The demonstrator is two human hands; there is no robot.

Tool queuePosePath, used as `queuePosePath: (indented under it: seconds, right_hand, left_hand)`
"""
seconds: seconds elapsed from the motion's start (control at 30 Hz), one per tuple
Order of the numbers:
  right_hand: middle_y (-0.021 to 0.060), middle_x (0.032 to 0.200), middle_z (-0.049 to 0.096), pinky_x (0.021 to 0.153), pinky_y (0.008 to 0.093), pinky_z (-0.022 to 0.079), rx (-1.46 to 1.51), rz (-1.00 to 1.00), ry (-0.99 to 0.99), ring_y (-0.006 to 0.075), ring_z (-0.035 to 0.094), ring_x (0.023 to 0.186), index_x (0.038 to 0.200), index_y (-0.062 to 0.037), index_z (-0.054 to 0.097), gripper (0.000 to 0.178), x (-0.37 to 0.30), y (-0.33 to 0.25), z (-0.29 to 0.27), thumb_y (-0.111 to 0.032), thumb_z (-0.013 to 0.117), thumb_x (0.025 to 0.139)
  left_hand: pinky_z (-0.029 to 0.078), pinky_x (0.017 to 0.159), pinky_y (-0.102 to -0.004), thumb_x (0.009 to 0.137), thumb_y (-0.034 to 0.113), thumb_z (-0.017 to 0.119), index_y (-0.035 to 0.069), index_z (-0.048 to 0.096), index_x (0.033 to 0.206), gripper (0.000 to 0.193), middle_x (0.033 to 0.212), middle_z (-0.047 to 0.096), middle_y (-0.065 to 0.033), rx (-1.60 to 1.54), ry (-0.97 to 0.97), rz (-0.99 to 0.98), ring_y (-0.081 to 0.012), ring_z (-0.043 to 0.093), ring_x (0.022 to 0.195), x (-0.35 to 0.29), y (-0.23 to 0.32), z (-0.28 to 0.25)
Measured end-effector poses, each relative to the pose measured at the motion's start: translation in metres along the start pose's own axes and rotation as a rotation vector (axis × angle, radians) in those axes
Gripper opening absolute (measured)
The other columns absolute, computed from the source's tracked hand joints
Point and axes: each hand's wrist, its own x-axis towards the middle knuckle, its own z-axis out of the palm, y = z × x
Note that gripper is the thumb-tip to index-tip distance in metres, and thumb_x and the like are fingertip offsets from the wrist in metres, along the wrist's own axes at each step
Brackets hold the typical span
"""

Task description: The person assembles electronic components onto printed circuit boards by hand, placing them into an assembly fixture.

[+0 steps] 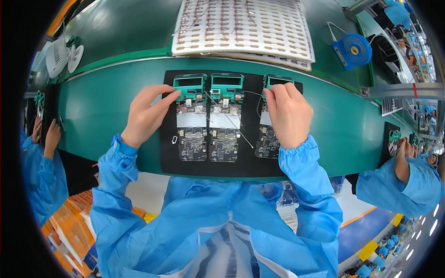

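Three circuit boards with green plastic frames at their far ends lie on a black mat (pixel 252 167): a left board (pixel 192 143), a middle board (pixel 223 144) and a right board (pixel 265 144). My left hand (pixel 147 113) has thumb and forefinger drawn together at the left frame's outer edge; what is between them is hidden. At the right board's green frame (pixel 280 79), my right hand (pixel 291 113) pinches and covers part of the board; its fingertips hide what they grip. A thin grey wire (pixel 252 92) reaches toward these fingers. Another thin cable (pixel 244 139) slants across the middle board.
A small white-rimmed part (pixel 174 139) lies beside the left board. White slotted trays (pixel 243 32) with thin wires are stacked beyond the mat. A blue fan (pixel 356 50) stands far right, a white fan (pixel 65 55) far left. Co-workers in blue sleeves sit on both sides.
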Motion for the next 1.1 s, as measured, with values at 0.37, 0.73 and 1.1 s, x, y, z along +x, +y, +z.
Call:
queuePosePath:
  seconds: [0.37, 0.73, 1.1]
  right_hand:
    - [0.0064, 0.076, 0.057, 0.055, 0.0349, 0.05, -0.196, 0.009, -0.016, 0.0223, 0.063, 0.067, 0.079, -0.008, 0.054, 0.017, 0.003, -0.012, 0.013, -0.01, 0.071, 0.081]
    - [0.0018, 0.073, 0.066, 0.05, 0.0197, 0.043, 0.968, 0.686, 0.06, 0.0053, 0.057, 0.058, 0.09, 0.0023, 0.065, 0.014, -0.009, 0.035, -0.002, -0.011, 0.071, 0.092]
    - [0.0019, 0.075, 0.065, 0.053, 0.0201, 0.045, 1.04, 0.594, 0.056, 0.0053, 0.059, 0.06, 0.089, 0.0017, 0.065, 0.01, -0.021, 0.013, -0.019, -0.006, 0.071, 0.091]
  left_hand:
    - [0.055, 0.073, -0.0381, 0.07, -0.003, 0.071, -0.003, 0.066, 0.103, 0.034, 0.101, 0.064, -0.0131, 0.007, -0.155, 0.307, -0.0288, 0.065, 0.087, 0.015, -0.027, -0.018]
    - [0.053, 0.069, -0.038, 0.07, -0.002, 0.072, -0.003, 0.065, 0.099, 0.029, 0.098, 0.064, -0.0144, 0.05, -0.15, 0.441, -0.0301, 0.064, 0.084, 0.025, -0.036, -0.017]
    - [0.052, 0.072, -0.0373, 0.07, -0.004, 0.072, 0.001, 0.065, 0.091, 0.023, 0.092, 0.065, -0.01, -0.043, -0.013, 0.391, -0.0272, 0.063, 0.081, 0.069, 0.013, 0.028]
